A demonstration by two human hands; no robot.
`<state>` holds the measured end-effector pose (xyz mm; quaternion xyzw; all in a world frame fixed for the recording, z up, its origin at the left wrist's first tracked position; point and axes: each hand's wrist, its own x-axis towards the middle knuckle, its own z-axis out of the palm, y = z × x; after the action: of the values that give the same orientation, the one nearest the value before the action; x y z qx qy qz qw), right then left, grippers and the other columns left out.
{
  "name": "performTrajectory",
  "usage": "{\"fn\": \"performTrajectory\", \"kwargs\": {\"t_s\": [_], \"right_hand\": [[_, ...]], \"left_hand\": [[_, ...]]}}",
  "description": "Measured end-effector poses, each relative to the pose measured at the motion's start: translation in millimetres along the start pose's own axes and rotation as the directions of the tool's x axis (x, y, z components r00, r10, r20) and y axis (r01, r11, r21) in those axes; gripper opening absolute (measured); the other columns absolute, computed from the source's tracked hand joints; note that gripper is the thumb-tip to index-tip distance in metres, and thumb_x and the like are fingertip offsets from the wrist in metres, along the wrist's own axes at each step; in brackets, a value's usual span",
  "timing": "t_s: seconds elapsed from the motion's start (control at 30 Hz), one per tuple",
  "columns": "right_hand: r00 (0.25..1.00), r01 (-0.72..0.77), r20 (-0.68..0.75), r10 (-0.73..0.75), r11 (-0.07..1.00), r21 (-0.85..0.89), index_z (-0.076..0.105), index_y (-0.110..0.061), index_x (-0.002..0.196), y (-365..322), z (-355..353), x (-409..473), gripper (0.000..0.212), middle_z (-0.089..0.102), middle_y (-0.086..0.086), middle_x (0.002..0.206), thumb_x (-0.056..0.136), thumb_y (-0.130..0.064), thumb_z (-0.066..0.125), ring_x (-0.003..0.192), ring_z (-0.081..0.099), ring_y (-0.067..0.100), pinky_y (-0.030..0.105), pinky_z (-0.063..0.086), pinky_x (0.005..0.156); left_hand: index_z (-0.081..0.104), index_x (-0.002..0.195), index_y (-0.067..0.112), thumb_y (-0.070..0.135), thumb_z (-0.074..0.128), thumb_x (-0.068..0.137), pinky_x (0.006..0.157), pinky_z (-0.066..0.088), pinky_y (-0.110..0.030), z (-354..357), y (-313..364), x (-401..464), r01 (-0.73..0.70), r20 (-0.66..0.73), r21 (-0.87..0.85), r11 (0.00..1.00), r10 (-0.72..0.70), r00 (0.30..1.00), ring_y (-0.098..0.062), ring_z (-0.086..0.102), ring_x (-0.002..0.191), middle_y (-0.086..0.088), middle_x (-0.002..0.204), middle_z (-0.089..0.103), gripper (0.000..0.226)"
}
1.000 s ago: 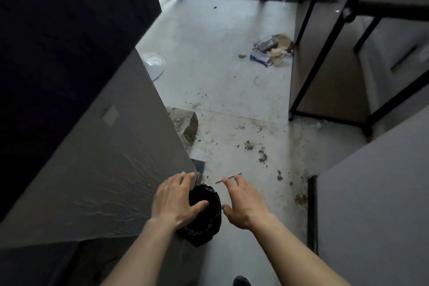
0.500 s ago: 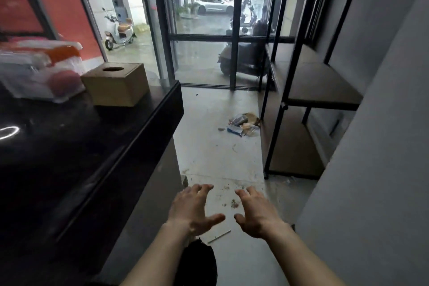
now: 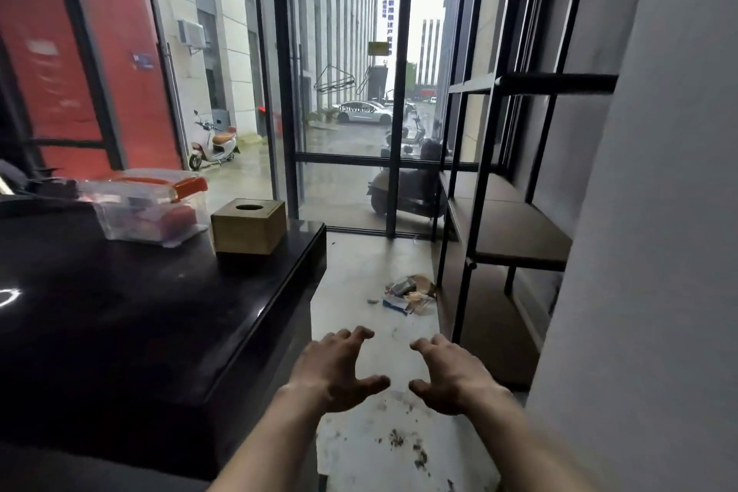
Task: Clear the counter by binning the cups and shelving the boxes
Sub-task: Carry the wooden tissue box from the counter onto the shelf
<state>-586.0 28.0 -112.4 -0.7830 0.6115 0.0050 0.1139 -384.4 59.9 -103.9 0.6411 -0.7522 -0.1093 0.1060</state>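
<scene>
Hovering spread and empty, left hand (image 3: pixel 337 371) and right hand (image 3: pixel 453 375) suit gripping the stiff, probably light wooden box (image 3: pixel 248 226) by opposite sides at the surface's (image 3: pixel 167 316) far right corner.

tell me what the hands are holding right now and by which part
Nothing. The left hand and right hand are both open and empty, fingers spread over the floor, apart from the wooden box on the counter.

Bare hands (image 3: pixel 339 371) and forearms, no sleeves visible
</scene>
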Motion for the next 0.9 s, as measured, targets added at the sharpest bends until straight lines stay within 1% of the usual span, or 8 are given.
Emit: {"fn": "performTrajectory", "kwargs": {"t_s": [0.17, 0.3, 0.43, 0.53, 0.67, 0.77, 0.83, 0.9], "right_hand": [[0.998, 0.055, -0.032, -0.055, 0.998, 0.008, 0.034, -0.029, 0.156, -8.1, -35.9, 14.6, 0.071, 0.043, 0.002, 0.155, 0.094, -0.047, 0.063, 0.139, 0.047, 0.028, 0.041, 0.043, 0.111], [0.994, 0.107, -0.027, -0.107, 0.994, -0.004, 0.039, -0.03, 0.154, -20.7, -59.4, 40.5, 0.068, 0.042, 0.003, 0.16, 0.094, -0.048, 0.064, 0.144, 0.043, 0.028, 0.039, 0.04, 0.115], [0.987, 0.156, -0.046, -0.156, 0.988, -0.006, 0.045, -0.03, 0.149, -50.3, -75.8, 67.5, 0.063, 0.045, 0.003, 0.157, 0.093, -0.051, 0.063, 0.147, 0.038, 0.027, 0.039, 0.034, 0.118], [0.973, 0.21, -0.099, -0.209, 0.978, 0.001, 0.05, -0.034, 0.145, -82.8, -83.4, 85.4, 0.055, 0.054, 0.0, 0.149, 0.094, -0.052, 0.062, 0.139, 0.048, 0.023, 0.039, 0.035, 0.111], [0.952, 0.267, -0.188, -0.242, 0.955, 0.127, 0.058, -0.033, 0.134, -131.8, -85.0, 116.0, 0.043, 0.061, 0.002, 0.134, 0.093, -0.045, 0.063, 0.125, 0.059, 0.026, 0.039, 0.046, 0.1], [0.947, 0.266, -0.254, -0.197, 0.924, 0.275, 0.062, -0.028, 0.13, -170.8, -83.7, 144.2, 0.043, 0.063, 0.005, 0.13, 0.09, -0.043, 0.067, 0.119, 0.063, 0.026, 0.038, 0.051, 0.096], [0.948, 0.247, -0.285, -0.139, 0.888, 0.388, 0.06, -0.026, 0.135, -196.8, -83.4, 162.8, 0.049, 0.063, 0.006, 0.134, 0.09, -0.041, 0.069, 0.12, 0.063, 0.027, 0.036, 0.051, 0.097], [0.951, 0.216, -0.304, -0.064, 0.84, 0.499, 0.058, -0.023, 0.139, -220.8, -83.8, 181.9, 0.053, 0.063, 0.01, 0.136, 0.09, -0.039, 0.071, 0.123, 0.062, 0.03, 0.039, 0.051, 0.1]], "left_hand": [[0.038, 0.148, 0.039, 0.067, 0.062, 0.083, 0.108, 0.044, -0.039, -45.0, 2.6, 7.7, 0.029, -0.105, -0.014, 0.999, -0.03, 0.994, -0.02, 0.054, 0.133, 0.007, 0.146, 0.057, 0.074], [0.049, 0.138, 0.042, 0.067, 0.065, 0.081, 0.096, 0.05, -0.036, -87.5, -8.8, 12.5, 0.086, -0.227, -0.084, 0.993, -0.103, 0.969, -0.015, 0.064, 0.12, 0.012, 0.132, 0.068, 0.064], [0.056, 0.13, 0.035, 0.059, 0.068, 0.085, 0.091, 0.054, -0.035, -125.5, -40.6, 11.7, 0.133, -0.316, -0.175, 0.976, -0.183, 0.931, -0.014, 0.07, 0.11, 0.009, 0.123, 0.072, 0.052], [0.056, 0.132, 0.032, 0.054, 0.069, 0.086, 0.093, 0.055, -0.036, -147.2, -78.9, 12.0, 0.177, -0.371, -0.273, 0.945, -0.274, 0.888, -0.014, 0.071, 0.107, 0.008, 0.123, 0.073, 0.052], [0.056, 0.131, 0.029, 0.054, 0.071, 0.084, 0.095, 0.057, -0.043, -160.3, -142.4, 20.4, 0.196, -0.416, -0.436, 0.879, -0.389, 0.822, -0.017, 0.07, 0.105, 0.001, 0.124, 0.07, 0.055], [0.051, 0.137, 0.025, 0.05, 0.072, 0.087, 0.1, 0.054, -0.046, -166.1, -186.6, 33.5, 0.157, -0.416, -0.579, 0.8, -0.455, 0.788, -0.026, 0.065, 0.115, -0.004, 0.133, 0.065, 0.06], [0.048, 0.142, 0.023, 0.049, 0.07, 0.089, 0.102, 0.052, -0.051, -170.7, -215.6, 47.0, 0.119, -0.377, -0.686, 0.718, -0.49, 0.786, -0.03, 0.061, 0.121, -0.006, 0.139, 0.061, 0.063], [0.045, 0.145, 0.024, 0.05, 0.068, 0.089, 0.102, 0.051, -0.055, -174.6, -240.4, 62.7, 0.086, -0.308, -0.782, 0.618, -0.503, 0.807, -0.032, 0.058, 0.123, -0.007, 0.142, 0.058, 0.066]]}}
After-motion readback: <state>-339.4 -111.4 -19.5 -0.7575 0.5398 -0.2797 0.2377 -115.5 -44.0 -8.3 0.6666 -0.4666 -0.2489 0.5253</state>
